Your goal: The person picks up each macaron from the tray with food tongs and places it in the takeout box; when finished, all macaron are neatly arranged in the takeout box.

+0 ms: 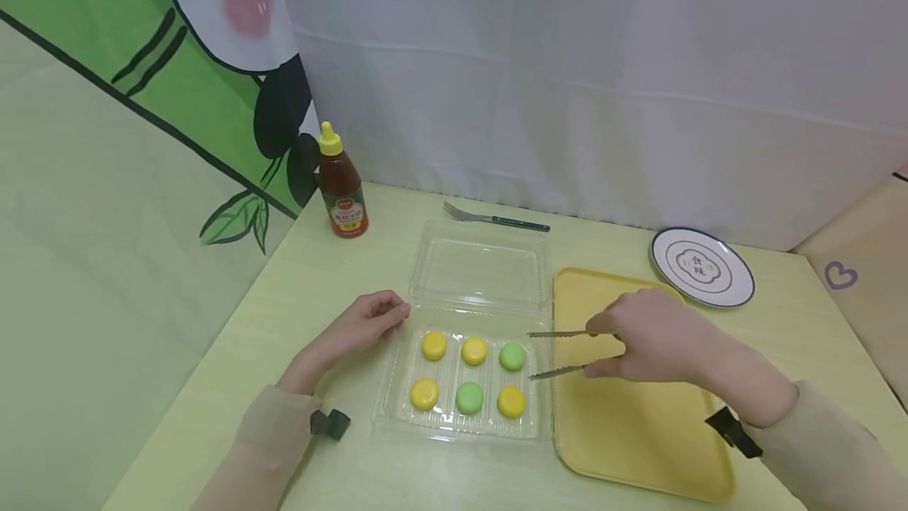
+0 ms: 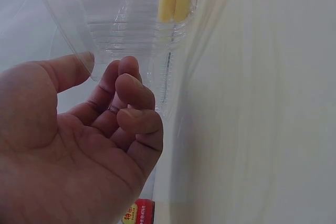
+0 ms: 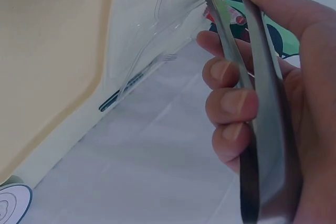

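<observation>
A clear plastic box (image 1: 468, 440) lies with its lid (image 1: 482, 266) folded back. In its compartments sit yellow macarons (image 1: 424, 393) and two green macarons (image 1: 512, 356). My left hand (image 1: 362, 326) is at the box's left edge; in the left wrist view the thumb and fingers (image 2: 135, 90) pinch a corner of the clear plastic. My right hand (image 1: 653, 337) grips metal tongs (image 3: 270, 129) with toothed tips. The tips are spread apart at the box's right side, close to the upper right green macaron. Whether they touch it cannot be told.
A yellow tray (image 1: 638, 440) lies right of the box, under my right hand. Behind it is a white plate (image 1: 698, 266) with a dark rim. A fork (image 1: 496, 219) lies beyond the lid. A sauce bottle (image 1: 344, 195) with a yellow cap stands at the back left.
</observation>
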{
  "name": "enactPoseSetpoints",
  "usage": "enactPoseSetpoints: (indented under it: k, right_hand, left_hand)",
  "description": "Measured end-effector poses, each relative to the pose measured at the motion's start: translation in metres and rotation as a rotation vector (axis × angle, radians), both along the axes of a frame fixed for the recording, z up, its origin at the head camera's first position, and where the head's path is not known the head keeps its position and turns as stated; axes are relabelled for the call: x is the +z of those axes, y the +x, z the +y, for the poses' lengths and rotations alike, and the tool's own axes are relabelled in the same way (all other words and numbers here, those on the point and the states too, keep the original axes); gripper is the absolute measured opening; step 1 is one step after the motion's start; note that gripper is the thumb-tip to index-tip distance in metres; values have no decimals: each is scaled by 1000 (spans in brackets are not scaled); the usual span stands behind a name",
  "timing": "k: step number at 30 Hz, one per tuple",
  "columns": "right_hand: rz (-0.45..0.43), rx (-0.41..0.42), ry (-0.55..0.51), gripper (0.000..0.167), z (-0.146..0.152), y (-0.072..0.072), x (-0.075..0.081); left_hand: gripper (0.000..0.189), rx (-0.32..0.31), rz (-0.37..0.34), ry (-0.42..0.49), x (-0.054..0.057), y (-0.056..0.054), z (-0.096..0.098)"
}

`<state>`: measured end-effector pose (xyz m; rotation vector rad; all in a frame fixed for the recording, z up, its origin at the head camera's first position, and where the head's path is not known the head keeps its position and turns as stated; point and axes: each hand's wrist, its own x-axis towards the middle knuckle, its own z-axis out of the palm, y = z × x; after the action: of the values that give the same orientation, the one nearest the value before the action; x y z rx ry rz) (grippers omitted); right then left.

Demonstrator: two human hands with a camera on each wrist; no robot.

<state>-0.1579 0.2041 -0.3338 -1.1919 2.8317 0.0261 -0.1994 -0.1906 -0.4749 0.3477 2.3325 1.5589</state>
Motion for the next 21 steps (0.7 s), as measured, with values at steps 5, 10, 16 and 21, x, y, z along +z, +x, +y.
enactPoseSetpoints:
  k: [5,10,16,21]
  right_hand:
    - [-3,-66,-24,35,15,-5,4]
    - [15,-133,-48,30,33,-10,6]
    - [32,-223,-83,39,58,-15,5]
    - [80,-311,-118,43,75,-21,0]
  left_hand:
    - [26,3,-1,-6,0,0,0]
    - [26,7,-7,-14,0,-1,0]
    - [27,4,-5,-14,0,-2,0]
    - [26,-1,-4,-14,-1,-2,0]
